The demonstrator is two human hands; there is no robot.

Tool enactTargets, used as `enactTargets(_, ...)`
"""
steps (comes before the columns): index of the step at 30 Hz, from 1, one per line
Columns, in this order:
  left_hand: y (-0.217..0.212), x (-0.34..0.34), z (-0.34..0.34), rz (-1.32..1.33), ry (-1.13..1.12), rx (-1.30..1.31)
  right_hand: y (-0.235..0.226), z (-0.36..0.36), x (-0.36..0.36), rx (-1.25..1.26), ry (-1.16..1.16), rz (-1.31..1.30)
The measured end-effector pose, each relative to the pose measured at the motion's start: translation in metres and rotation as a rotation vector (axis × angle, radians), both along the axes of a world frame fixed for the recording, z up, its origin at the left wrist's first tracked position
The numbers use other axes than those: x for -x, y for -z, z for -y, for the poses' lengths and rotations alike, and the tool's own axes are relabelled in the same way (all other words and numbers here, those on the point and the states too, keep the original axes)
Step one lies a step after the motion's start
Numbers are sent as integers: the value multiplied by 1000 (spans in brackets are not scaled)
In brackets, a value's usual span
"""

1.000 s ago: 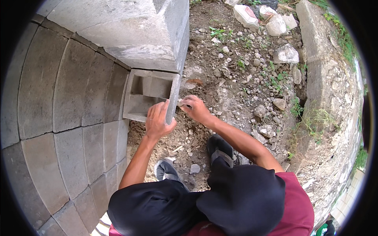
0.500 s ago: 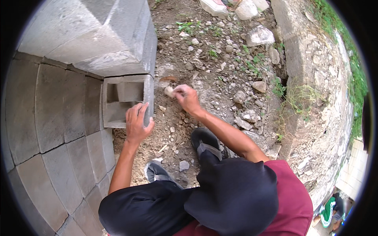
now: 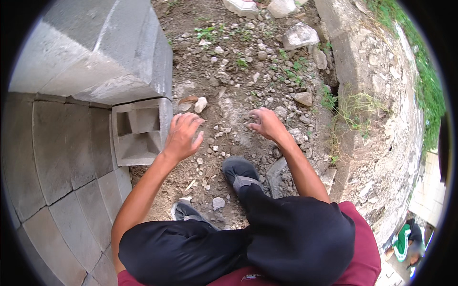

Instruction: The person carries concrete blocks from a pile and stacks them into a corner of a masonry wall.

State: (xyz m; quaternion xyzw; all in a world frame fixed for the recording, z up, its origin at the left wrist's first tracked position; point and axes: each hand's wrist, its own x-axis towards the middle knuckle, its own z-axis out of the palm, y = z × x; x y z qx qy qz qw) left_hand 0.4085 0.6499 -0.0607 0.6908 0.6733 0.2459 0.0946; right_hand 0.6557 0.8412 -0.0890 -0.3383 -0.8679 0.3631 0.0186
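Observation:
My left hand point(image 3: 183, 136) hovers over the soil just right of a grey hollow concrete block point(image 3: 165, 114), fingers loosely bent and apart, holding nothing. The block lies with its two openings facing up, at the foot of a taller stack of grey blocks point(image 3: 129, 47). A whitish stone point(image 3: 201, 105) rests on the ground beyond my left hand, next to a small brown curved piece point(image 3: 189, 99). To the right, my right hand point(image 3: 268, 125) is above the stony soil with its fingers bent, thumb apart, and nothing visible in it.
Grey blocks point(image 3: 52, 148) form a paved-looking surface along the left. Stones, gravel and small weeds cover the soil point(image 3: 229, 124); a larger pale rock point(image 3: 300, 35) lies farther off. A rough concrete ledge point(image 3: 362, 138) runs along the right. My shoes point(image 3: 238, 171) stand near. Another person point(image 3: 408, 243) is at lower right.
My right hand has let go of the whitish stone and moved right. My left hand has left the hollow block's edge and moved right over the soil.

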Motion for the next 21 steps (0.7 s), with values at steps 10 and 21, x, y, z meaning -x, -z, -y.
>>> enactTargets(10, -26, 16, -9, 126, 140, 373, 2, 8, -7, -253, 47, -402)
enactTargets(21, -35, -20, -98, 25, 416, 296, -19, -39, -132, -608, 601, 303)
